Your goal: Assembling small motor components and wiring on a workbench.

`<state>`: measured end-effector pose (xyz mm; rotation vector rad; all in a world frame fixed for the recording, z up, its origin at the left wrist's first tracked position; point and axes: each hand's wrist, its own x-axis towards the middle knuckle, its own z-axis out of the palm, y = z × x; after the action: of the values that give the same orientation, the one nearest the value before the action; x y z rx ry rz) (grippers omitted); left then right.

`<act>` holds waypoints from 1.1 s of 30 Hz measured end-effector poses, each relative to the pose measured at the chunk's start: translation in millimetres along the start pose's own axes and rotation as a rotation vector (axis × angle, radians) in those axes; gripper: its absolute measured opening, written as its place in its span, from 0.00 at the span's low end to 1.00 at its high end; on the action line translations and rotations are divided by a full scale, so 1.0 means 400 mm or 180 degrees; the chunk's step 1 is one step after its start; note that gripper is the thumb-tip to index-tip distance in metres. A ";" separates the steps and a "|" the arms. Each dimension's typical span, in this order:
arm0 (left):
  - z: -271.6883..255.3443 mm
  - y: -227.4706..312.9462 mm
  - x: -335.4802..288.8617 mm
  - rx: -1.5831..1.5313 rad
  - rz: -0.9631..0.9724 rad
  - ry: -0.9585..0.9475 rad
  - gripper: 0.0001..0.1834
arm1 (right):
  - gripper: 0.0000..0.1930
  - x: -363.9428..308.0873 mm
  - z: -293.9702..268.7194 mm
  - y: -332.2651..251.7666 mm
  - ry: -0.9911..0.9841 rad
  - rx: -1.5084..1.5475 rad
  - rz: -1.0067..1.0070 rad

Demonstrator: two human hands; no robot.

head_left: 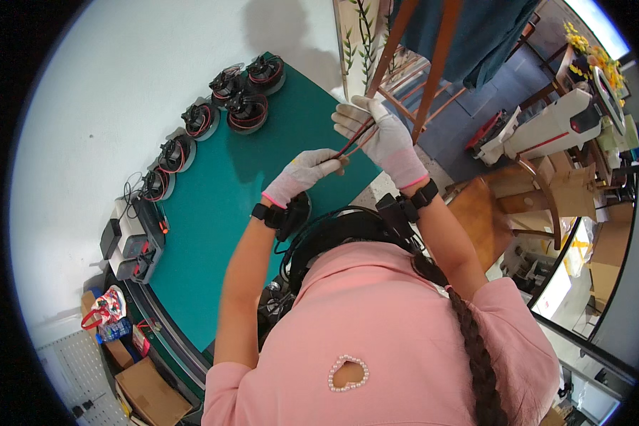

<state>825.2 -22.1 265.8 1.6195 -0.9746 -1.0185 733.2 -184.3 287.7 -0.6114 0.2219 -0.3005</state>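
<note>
Currently | left hand [303,174], right hand [389,144]: both gripping red-and-black wires [353,141] | blue package [113,330]: print unreadably small

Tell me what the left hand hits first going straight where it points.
Past the red and black wires it pinches, the left hand would likely meet the gloved right hand first; depth between them is unclear from this single view.

Wears a pink short-sleeved top [397,319] with a heart-shaped cutout [348,375] rimmed in pearl-like beads [348,357], white gloves [298,176] edged in pink, black wrist straps [424,193] bearing black box-shaped modules [395,214], and cabled black headgear [323,241].
</note>
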 end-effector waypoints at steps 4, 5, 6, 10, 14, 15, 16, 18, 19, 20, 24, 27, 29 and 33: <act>-0.012 -0.040 0.013 -0.0088 -0.0412 0.0055 0.17 | 0.19 0.004 -0.019 0.010 -0.0118 0.0029 -0.0137; -0.007 -0.042 0.021 -0.0239 -0.0648 0.0021 0.16 | 0.19 0.009 -0.023 0.008 -0.0147 0.0019 -0.0067; 0.000 -0.044 0.030 -0.0290 -0.0669 0.0102 0.16 | 0.17 0.013 -0.025 0.004 -0.0181 -0.0118 -0.0166; -0.029 -0.101 0.051 -0.0035 -0.0587 0.0112 0.16 | 0.18 0.033 -0.048 -0.001 -0.0049 -0.0262 -0.0080; -0.103 -0.147 -0.038 0.0890 -0.0779 0.0104 0.16 | 0.17 0.062 -0.091 -0.012 0.0277 -0.0063 0.0128; -0.118 -0.157 -0.060 0.1083 -0.1156 -0.0017 0.15 | 0.17 0.068 -0.091 -0.018 0.0471 -0.0034 0.0159; -0.118 -0.168 -0.079 0.0754 -0.1150 0.0090 0.15 | 0.17 0.080 -0.107 -0.017 0.0452 0.0050 0.0198; -0.111 -0.174 -0.098 0.0685 -0.1261 0.0357 0.15 | 0.17 0.102 -0.121 -0.016 0.0560 0.0100 0.0300; -0.107 -0.173 -0.102 0.0658 -0.1335 0.0554 0.15 | 0.17 0.112 -0.130 -0.016 0.0706 0.0163 0.0322; -0.104 -0.177 -0.104 0.0618 -0.1365 0.0597 0.15 | 0.16 0.126 -0.144 -0.010 0.0778 0.0223 0.0358; -0.096 -0.182 -0.135 0.0500 -0.1194 0.1107 0.16 | 0.15 0.173 -0.230 0.021 0.1001 0.0641 0.0697; -0.104 -0.193 -0.192 0.0034 -0.1093 0.2131 0.16 | 0.14 0.176 -0.281 0.030 0.1090 0.0786 0.0884; -0.102 -0.208 -0.248 -0.0183 -0.1133 0.2731 0.16 | 0.14 0.184 -0.311 0.033 0.1270 0.0955 0.1016; -0.048 -0.246 -0.332 -0.0215 -0.1285 0.2986 0.20 | 0.16 0.203 -0.327 0.040 0.1619 0.0813 0.1169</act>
<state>811.5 128.9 197.5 1.9686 0.0183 -0.4073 774.3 -268.6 164.3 -0.2232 0.7635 -0.1198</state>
